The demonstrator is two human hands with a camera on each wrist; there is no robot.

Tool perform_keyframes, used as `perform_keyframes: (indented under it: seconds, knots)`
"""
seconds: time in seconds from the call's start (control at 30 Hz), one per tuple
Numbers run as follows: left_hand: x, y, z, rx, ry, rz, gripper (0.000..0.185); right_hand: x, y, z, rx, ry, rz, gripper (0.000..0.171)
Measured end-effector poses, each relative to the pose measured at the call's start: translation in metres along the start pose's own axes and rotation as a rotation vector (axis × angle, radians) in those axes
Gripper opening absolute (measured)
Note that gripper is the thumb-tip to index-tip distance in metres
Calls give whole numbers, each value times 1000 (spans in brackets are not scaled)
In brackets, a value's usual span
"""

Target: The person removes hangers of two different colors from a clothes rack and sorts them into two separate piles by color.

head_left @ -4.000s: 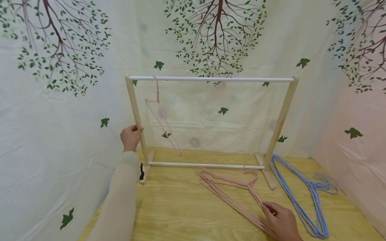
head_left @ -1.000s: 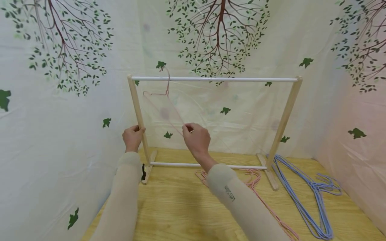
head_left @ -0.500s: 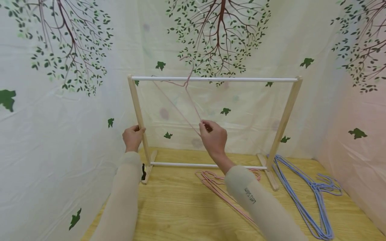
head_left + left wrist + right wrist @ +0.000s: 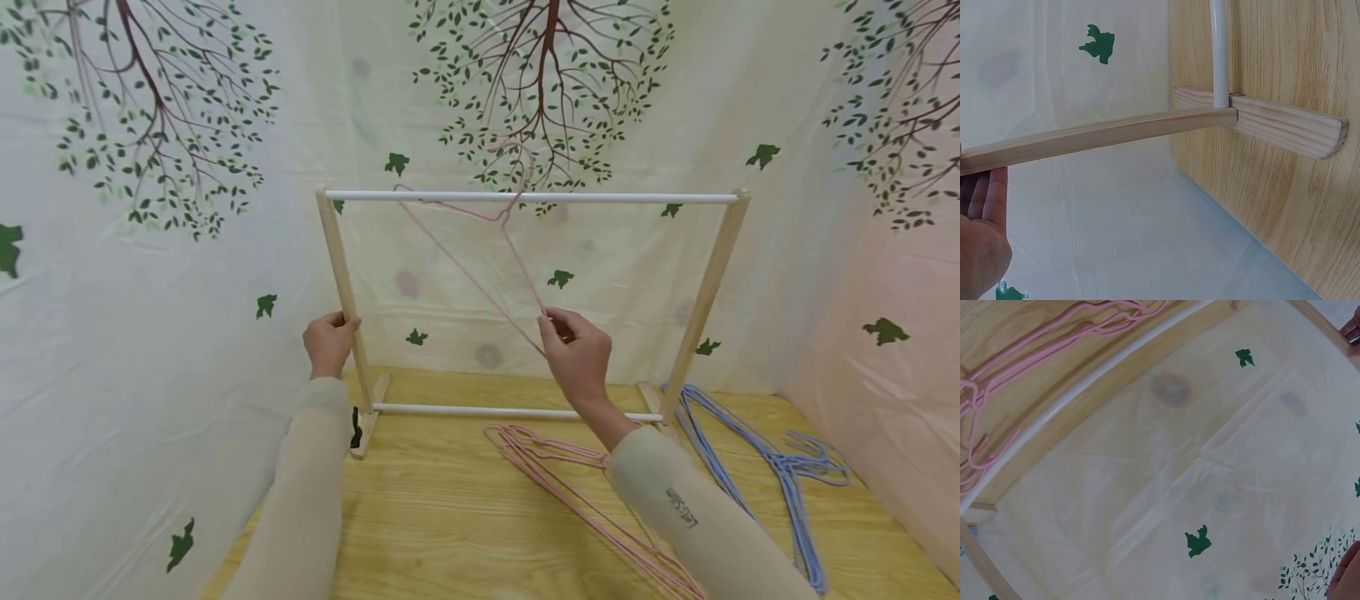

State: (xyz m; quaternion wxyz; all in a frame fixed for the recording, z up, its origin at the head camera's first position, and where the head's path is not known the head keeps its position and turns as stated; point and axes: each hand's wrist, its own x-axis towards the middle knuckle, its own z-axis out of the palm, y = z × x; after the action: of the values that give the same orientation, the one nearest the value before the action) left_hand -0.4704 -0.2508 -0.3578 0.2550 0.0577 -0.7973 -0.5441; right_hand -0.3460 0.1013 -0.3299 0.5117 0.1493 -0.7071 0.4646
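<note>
The pink hanger [image 4: 480, 258] is tilted, its hook above the rack's top rail [image 4: 600, 198], not yet hung. The right hand [image 4: 577, 354] pinches its lower corner; the left hand [image 4: 327, 340] grips the left post [image 4: 341, 283]. More pink hangers [image 4: 555, 467] and blue hangers [image 4: 757, 475] remain on the table [image 4: 435, 517] toward its right edge.

Pink hangers [image 4: 570, 492], blue hangers [image 4: 757, 467], pale wood rack [image 4: 341, 283], green-leaf tree-print curtain [image 4: 150, 250].
</note>
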Motion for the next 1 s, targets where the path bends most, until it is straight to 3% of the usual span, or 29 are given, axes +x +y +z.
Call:
perform_keyframes:
  seconds: [0.2,0.37,0.43,1.0]
  knots:
    - [-1,0,-3,-7,-7,-6,32,-9,-9,-24,-11,9,-43,10]
    - [-3,-1,-6,-8,-4,7,31,-25,-6,-46,-32,-14,-25,11]
    - [-3,-1,-7,-9,-3,12,31,-35,7,-55,-40,-30,-4,12]
    - [-10,-3,-12,-13,-21,47,31,-117,33,-132,-184,-129,229,11]
